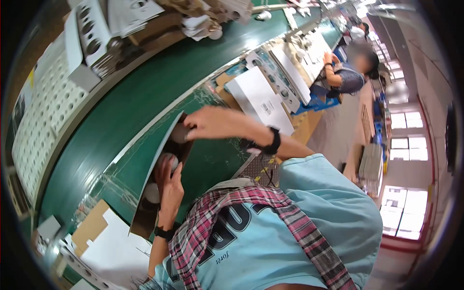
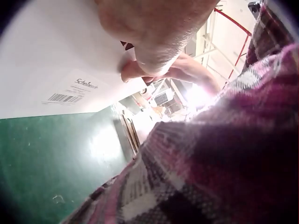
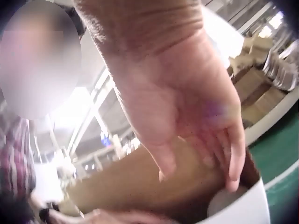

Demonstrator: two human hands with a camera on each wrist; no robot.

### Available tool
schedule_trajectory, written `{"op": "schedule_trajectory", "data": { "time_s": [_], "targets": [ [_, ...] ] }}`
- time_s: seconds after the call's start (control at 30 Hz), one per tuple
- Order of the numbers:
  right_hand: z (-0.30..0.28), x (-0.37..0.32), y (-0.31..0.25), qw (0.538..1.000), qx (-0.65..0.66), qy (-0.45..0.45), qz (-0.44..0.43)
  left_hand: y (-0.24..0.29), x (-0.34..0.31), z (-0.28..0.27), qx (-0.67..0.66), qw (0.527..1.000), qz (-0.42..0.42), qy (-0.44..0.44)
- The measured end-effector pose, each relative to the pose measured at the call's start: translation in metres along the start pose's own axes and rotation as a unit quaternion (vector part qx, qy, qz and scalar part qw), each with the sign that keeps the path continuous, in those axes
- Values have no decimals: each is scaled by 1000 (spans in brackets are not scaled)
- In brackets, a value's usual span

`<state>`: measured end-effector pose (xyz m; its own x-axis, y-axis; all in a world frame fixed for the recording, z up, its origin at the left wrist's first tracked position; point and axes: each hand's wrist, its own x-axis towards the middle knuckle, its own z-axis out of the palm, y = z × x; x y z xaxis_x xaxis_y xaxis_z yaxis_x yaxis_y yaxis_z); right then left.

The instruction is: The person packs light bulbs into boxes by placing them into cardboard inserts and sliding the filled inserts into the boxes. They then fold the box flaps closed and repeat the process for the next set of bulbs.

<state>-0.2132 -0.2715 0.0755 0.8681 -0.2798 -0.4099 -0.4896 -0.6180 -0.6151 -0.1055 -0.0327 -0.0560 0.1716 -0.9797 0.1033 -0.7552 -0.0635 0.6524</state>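
A long open box with brown inner walls holds several pale round objects. My left hand reaches into its middle, fingers and thumb around one round object. At the box's upper end is my right hand, beside another round object. The right wrist view has my right hand over the brown wall, loosely bent fingers pointing down, one fingertip at a round object. In the left wrist view the box's white outside bears a barcode label; my left hand hides its fingertips.
Flat white cardboard lies at lower left, and more white sheets lie beyond my right hand. A perforated white tray and stacked cardboard stand across the green surface. Another person sits farther along.
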Motion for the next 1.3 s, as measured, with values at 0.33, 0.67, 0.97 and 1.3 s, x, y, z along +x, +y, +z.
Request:
{"op": "schedule_trajectory", "data": {
  "time_s": [0.33,0.67,0.97,1.3],
  "targets": [
    [-121,80,279,913,185,317,180,23,51,-2,-1,996,21,-92],
    [-93,219,334,827,111,453,314,35,58,-14,-82,984,-82,-138],
    [-68,176,307,788,314,438,298,37,58,-18,-45,994,-27,-94],
    [-15,-32,108,787,488,375,-44,71,45,-54,-342,936,-50,-67]
  ]
}}
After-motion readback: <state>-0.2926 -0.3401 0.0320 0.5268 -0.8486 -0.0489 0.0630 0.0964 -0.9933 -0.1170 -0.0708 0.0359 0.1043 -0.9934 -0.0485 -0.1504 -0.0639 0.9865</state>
